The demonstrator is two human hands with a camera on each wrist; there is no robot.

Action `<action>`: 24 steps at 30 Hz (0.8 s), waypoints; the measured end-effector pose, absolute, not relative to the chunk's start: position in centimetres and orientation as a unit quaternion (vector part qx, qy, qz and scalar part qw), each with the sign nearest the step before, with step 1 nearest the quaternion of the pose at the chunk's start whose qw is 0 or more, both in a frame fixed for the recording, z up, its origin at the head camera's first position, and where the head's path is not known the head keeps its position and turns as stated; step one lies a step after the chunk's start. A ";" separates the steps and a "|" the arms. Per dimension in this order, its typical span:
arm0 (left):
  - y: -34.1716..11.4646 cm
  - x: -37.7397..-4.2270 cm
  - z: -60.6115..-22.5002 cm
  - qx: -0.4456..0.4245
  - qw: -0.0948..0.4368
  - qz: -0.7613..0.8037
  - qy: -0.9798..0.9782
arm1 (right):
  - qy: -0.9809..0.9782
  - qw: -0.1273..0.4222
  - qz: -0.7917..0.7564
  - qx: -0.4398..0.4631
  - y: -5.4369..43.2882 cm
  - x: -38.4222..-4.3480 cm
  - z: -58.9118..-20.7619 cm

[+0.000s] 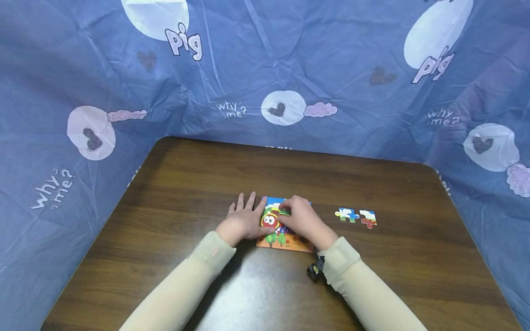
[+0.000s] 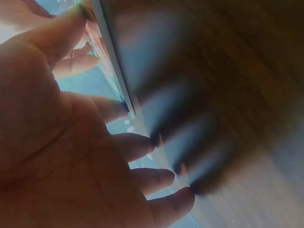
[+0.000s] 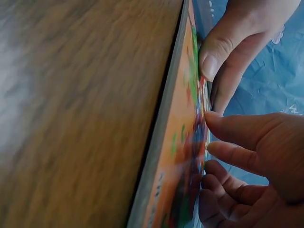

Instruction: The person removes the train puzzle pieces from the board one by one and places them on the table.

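A colourful jigsaw puzzle [image 1: 285, 244] lies flat in its board on the table, showing a red round-eyed figure, green trees and blue sky. My left hand [image 1: 245, 221] rests on its left side, fingers spread and thumb on the picture. In the left wrist view, the left hand's fingers [image 2: 142, 147] reach past the board's edge [image 2: 114, 61]. Over the puzzle's right half, my right hand [image 1: 305, 221] pinches a small puzzle piece [image 1: 285, 212] between thumb and index finger at the surface. That hand hides much of the picture; the right wrist view shows its curled fingers [image 3: 221, 190] against the board.
Two loose puzzle pieces lie right of the board: one blue, white and green [image 1: 347, 214], the other with a red lower part [image 1: 368, 218]. A black device [image 1: 315, 270] hangs at the right wrist. A blue printed cloth [image 1: 248, 59] surrounds the brown wooden table [image 1: 198, 165].
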State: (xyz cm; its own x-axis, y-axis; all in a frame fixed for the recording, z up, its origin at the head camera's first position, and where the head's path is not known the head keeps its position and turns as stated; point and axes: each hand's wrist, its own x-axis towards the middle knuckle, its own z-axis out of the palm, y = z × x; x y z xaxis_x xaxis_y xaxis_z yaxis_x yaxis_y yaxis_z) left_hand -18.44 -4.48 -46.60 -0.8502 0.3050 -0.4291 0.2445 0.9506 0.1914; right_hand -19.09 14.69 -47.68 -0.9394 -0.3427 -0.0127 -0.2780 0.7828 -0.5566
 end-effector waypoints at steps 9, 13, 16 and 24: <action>-4.7 -19.8 -48.7 0.141 0.248 0.062 0.956 | 0.944 0.075 -0.287 -0.142 14.0 -19.2 -47.5; -4.7 -20.0 -49.0 0.139 0.244 0.055 0.958 | 0.946 0.077 -0.285 -0.132 13.9 -19.3 -47.5; -4.6 -20.2 -49.2 0.135 0.246 0.053 0.958 | 0.946 0.084 -0.290 -0.122 13.9 -19.4 -47.5; -4.7 -20.2 -49.5 0.132 0.238 0.044 0.961 | 0.945 0.098 -0.296 -0.097 13.6 -19.4 -47.5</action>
